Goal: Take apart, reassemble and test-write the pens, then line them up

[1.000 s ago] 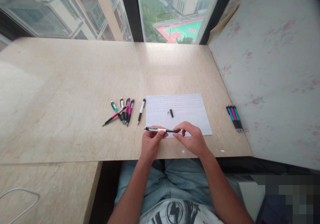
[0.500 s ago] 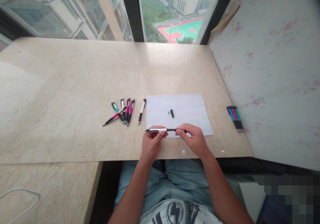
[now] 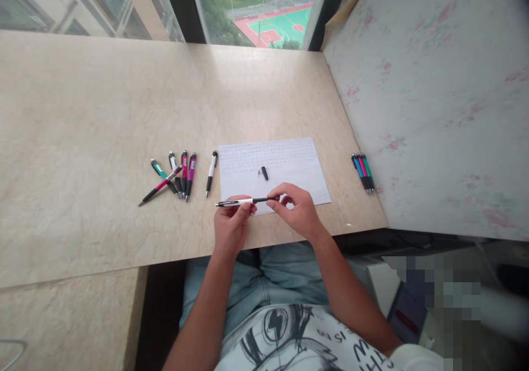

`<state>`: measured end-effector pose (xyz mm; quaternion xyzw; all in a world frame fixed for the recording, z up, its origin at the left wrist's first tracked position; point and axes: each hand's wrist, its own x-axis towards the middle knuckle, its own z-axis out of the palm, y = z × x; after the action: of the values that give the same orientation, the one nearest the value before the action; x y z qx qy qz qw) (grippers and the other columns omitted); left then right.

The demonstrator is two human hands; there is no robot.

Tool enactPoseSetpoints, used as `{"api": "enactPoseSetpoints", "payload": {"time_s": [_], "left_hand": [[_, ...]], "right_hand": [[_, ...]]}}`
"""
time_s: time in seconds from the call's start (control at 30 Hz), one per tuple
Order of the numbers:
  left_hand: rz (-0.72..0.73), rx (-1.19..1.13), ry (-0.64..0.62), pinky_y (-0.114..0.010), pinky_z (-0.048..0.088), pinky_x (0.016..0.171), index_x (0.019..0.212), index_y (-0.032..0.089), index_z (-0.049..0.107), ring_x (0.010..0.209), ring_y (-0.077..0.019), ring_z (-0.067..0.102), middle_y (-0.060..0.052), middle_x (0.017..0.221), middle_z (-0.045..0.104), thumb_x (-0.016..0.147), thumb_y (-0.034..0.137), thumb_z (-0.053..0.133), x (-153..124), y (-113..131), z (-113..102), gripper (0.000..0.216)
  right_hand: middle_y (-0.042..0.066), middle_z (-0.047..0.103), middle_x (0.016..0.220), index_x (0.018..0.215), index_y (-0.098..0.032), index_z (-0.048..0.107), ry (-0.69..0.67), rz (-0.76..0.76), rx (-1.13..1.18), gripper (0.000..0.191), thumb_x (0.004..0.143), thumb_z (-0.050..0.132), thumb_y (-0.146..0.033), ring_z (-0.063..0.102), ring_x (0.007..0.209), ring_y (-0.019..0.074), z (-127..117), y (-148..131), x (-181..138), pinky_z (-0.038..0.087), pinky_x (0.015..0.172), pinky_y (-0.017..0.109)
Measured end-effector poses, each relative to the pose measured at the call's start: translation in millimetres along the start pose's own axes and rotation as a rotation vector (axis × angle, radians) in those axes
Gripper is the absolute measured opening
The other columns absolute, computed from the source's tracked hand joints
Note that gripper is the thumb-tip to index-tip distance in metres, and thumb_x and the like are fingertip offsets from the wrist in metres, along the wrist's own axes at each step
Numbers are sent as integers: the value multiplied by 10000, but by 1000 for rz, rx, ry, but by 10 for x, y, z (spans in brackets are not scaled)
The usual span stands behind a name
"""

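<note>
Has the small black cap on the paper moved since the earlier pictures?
No. The small black cap keeps its spot on the paper; only the camera shifted.

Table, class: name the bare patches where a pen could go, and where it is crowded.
Bare: the table from window to paper; left of the loose pens; strip between paper and bundled pens. Crowded: the near edge, where left hand and right hand grip the held pen.

soft window daylight, warped edges
</note>
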<state>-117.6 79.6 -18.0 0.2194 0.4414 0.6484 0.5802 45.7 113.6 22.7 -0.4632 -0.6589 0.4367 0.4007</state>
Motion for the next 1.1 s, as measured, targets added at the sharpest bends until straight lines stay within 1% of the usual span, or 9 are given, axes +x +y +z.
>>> {"api": "enactPoseSetpoints", "payload": {"time_s": [0.13, 0.2, 0.3, 0.5, 0.63, 0.73, 0.83, 0.93, 1.1], "left_hand": [[-2, 4, -2, -217, 489, 625, 823, 165, 767, 610, -95, 594, -19, 698, 674, 694, 258, 848, -2, 11, 14, 179], [6, 7, -1, -215, 485, 618, 821, 167, 766, 609, -94, 588, -18, 700, 670, 692, 263, 850, -5, 14, 18, 181], [19, 10, -10, -214, 481, 611, 827, 169, 766, 613, -96, 584, -17, 700, 664, 698, 262, 846, -3, 14, 15, 177], [24, 17, -20, -207, 481, 625, 845, 167, 765, 634, -94, 587, -22, 719, 670, 718, 249, 832, 0, 10, 8, 165], [11, 14, 5, -205, 477, 617, 843, 167, 764, 632, -93, 582, -23, 742, 672, 706, 251, 840, -9, 32, 29, 177], [-5, 23, 12, -214, 482, 612, 842, 168, 763, 631, -101, 579, -25, 734, 671, 696, 263, 847, -10, 43, 36, 194], [3, 19, 4, -214, 482, 614, 839, 172, 763, 631, -102, 582, -22, 724, 670, 697, 260, 847, -4, 35, 26, 187], [10, 13, -11, -206, 478, 618, 836, 169, 764, 637, -96, 591, -21, 729, 676, 707, 248, 839, -2, 21, 15, 169], [6, 23, -17, -206, 477, 632, 844, 167, 763, 641, -94, 594, -19, 717, 677, 720, 237, 831, -15, 17, 13, 158]], "right_hand": [[28, 687, 908, 1027, -227, 645, -26, 35, 28, 212, 860, 682, -353, 631, 785, 152, -15, -41, 11, 473, 568, 238], [6, 666, 772, 890, -211, 657, -18, 51, -11, 171, 911, 624, -378, 596, 674, 130, -15, -52, 15, 455, 569, 244], [-12, 616, 630, 676, -198, 619, 18, 32, -74, 327, 958, 559, -351, 547, 586, 115, -6, -55, 16, 438, 580, 256], [10, 693, 842, 888, -211, 667, 60, -65, -16, 36, 892, 636, -227, 625, 737, 131, -4, -23, -4, 484, 616, 245], [39, 688, 993, 1029, -229, 656, 23, -101, -19, 149, 889, 615, -198, 638, 827, 142, -19, -36, -13, 502, 624, 248], [62, 689, 1051, 1123, -232, 642, -1, -64, -32, 244, 880, 643, -254, 647, 874, 160, -18, -56, -9, 511, 627, 254], [41, 711, 898, 995, -212, 684, 9, -10, -32, 155, 921, 608, -326, 653, 786, 153, -4, -54, -1, 514, 636, 264], [21, 701, 765, 845, -206, 695, 35, 5, -36, 204, 951, 566, -322, 648, 721, 148, 3, -28, -2, 514, 647, 273], [38, 720, 924, 1007, -228, 697, 68, -32, -34, 131, 903, 624, -258, 664, 812, 161, -22, 7, -22, 530, 648, 273]]}}
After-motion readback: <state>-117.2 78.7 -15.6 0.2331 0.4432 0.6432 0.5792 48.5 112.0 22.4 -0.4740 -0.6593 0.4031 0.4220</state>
